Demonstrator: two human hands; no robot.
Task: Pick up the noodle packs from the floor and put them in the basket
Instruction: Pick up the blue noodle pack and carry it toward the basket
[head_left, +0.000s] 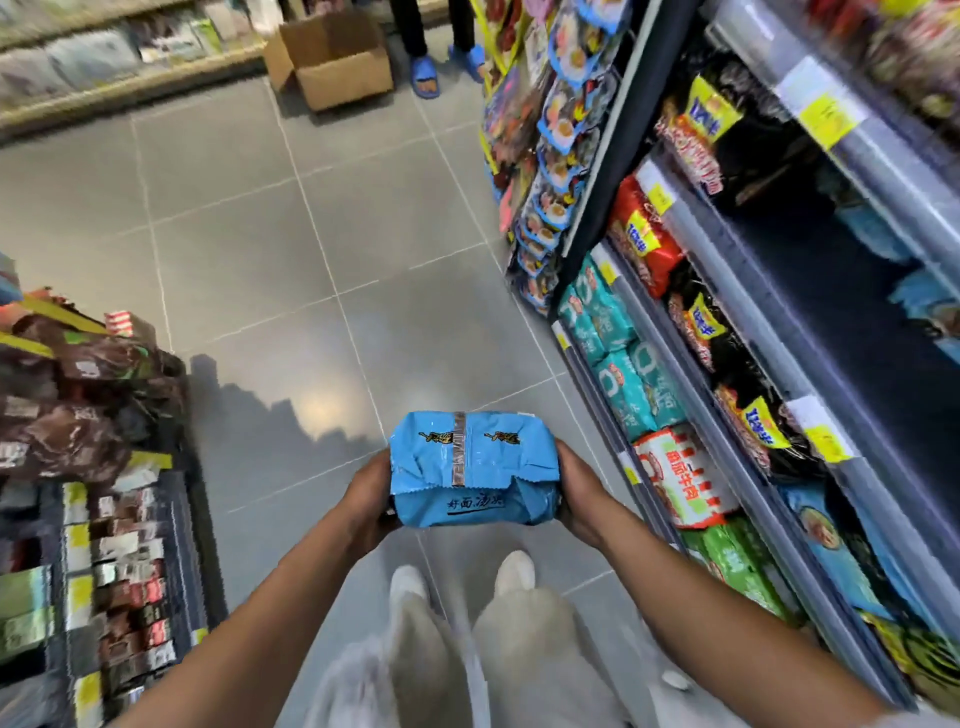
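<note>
— Where is this?
— A shop aisle: grey tiled floor (311, 260), a stocked shelf (779, 364) to the right.
— And the pack (472, 467)?
— Blue, up off the floor, clasped at each end by the left hand (371, 499) and right hand (579, 493).

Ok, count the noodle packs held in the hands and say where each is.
1. The blue noodle pack is held between the left hand and the right hand, above the tiled floor. No pack lies on the visible floor; more may be outside the view.
</note>
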